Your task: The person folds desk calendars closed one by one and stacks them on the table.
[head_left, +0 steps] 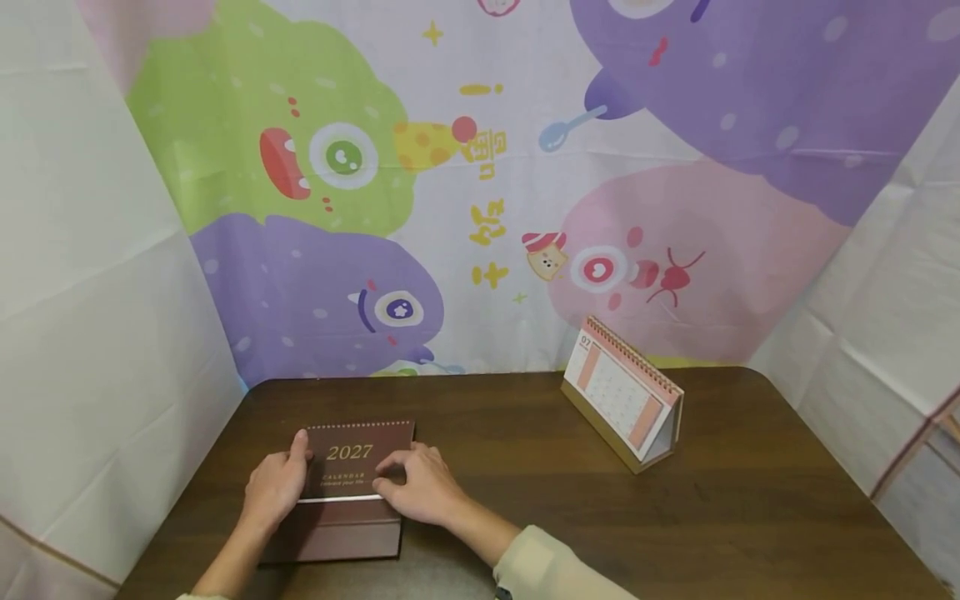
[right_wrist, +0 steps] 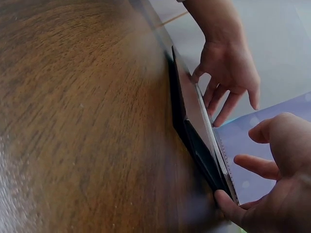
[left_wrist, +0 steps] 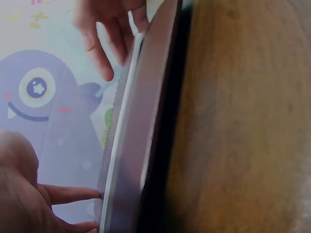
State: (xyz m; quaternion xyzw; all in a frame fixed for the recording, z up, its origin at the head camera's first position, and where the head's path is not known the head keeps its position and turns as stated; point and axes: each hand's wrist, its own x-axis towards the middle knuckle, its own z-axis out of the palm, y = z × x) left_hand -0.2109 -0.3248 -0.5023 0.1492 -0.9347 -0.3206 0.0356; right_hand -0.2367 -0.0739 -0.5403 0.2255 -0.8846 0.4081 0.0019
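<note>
A maroon desk calendar [head_left: 352,462] with gold "2027" lettering lies low on the table, its row of binding holes along the far edge. White page edges show as a stripe above its lighter base. My left hand [head_left: 276,485] is at the left side, with straight fingers [left_wrist: 73,194] meeting the calendar's edge in the left wrist view. Around the right side, my right hand [head_left: 423,483] has its thumb and index finger bent over the cover, apart from each other. A lower finger [right_wrist: 227,203] reaches the calendar's end in the right wrist view.
A second desk calendar [head_left: 618,396], pink and white with a spiral binding, stands upright at the back right of the brown wooden table [head_left: 720,517]. Behind it hangs a cartoon-printed cloth [head_left: 510,192]. White cloth walls [head_left: 82,275] close in both sides.
</note>
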